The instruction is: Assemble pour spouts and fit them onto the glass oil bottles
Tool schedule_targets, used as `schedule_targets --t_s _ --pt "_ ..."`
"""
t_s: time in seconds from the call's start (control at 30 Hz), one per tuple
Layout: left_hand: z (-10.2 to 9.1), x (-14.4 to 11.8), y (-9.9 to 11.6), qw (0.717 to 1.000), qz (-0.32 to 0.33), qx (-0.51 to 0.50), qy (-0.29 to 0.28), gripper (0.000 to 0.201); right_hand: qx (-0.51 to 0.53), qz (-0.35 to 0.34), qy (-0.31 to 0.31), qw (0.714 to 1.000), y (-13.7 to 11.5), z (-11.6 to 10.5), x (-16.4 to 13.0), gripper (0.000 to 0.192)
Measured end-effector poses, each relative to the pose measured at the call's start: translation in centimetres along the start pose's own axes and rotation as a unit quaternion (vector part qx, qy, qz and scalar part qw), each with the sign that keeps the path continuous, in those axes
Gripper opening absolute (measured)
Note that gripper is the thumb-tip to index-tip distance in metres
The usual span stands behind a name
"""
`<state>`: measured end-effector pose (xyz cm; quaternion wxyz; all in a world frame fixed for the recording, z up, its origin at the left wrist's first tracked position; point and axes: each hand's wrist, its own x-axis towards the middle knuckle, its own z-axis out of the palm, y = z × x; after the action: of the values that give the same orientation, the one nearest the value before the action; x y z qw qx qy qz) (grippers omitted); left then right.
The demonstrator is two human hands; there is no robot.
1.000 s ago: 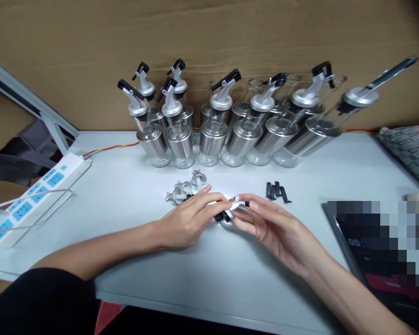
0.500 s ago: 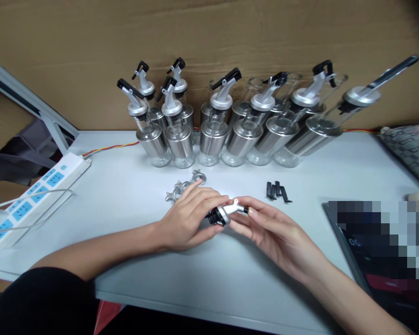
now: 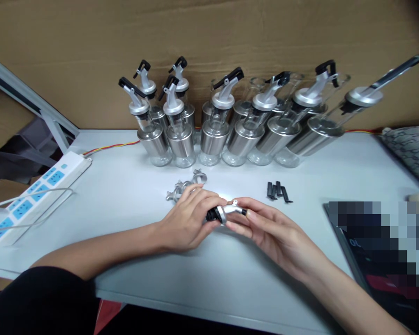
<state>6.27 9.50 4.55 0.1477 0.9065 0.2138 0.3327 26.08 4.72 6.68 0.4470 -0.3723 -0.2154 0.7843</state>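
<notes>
Between my two hands lies a silver pourer spout [image 3: 232, 210] with a black ribbed stopper, held nearly level over the table. My left hand [image 3: 192, 217] is closed around the stopper end. The fingertips of my right hand [image 3: 270, 228] pinch the black tip of the spout. Just beyond my left hand, several silver spout parts [image 3: 199, 177] rest on the table, partly covered by my fingers. Several small black levers [image 3: 276, 190] lie in a group farther right.
Glass bottles with steel sleeves [image 3: 214, 142] stand in rows at the back, many topped with pourers. A white power strip [image 3: 38, 195] with cables lies at the left. A dark, partly pixelated object [image 3: 349, 246] sits at the right edge. Cardboard [image 3: 209, 37] rises behind.
The pourer spout has turned slightly between my hands, its stopper end moving up a little. Both hands stay in nearly the same place, and the view has shifted slightly.
</notes>
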Motion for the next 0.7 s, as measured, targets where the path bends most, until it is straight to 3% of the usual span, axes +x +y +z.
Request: schedule_targets --t_s 0.17,0.27,0.37,0.47,0.6,0.7 --pt "0.34 -0.05 -0.41 0.999 0.003 -0.036 0.026 0.031 -0.024 0.003 0.031 0.999 0.04 0.14 0.01 0.023" --pt "0.44 -0.06 -0.65 0.996 0.013 -0.057 0.061 0.038 -0.119 -0.040 0.073 0.989 0.02 0.14 0.09 0.026" --pt "0.19 0.08 -0.52 1.000 -0.006 -0.013 0.015 0.029 -0.253 -0.100 0.095 0.958 -0.01 -0.10 0.14 0.022" --pt "-0.10 0.30 -0.29 0.999 -0.032 0.014 -0.023 0.027 -0.330 -0.124 0.074 0.933 0.10 -0.15 0.18 0.023" --pt "0.08 0.43 -0.28 0.999 -0.038 -0.028 -0.011 0.030 -0.342 -0.096 0.026 0.934 0.44 0.34 0.32 0.028" --pt "0.35 0.38 -0.34 0.998 -0.030 -0.045 -0.011 0.029 -0.353 -0.076 0.032 0.932 0.57 0.63 0.37 0.030"
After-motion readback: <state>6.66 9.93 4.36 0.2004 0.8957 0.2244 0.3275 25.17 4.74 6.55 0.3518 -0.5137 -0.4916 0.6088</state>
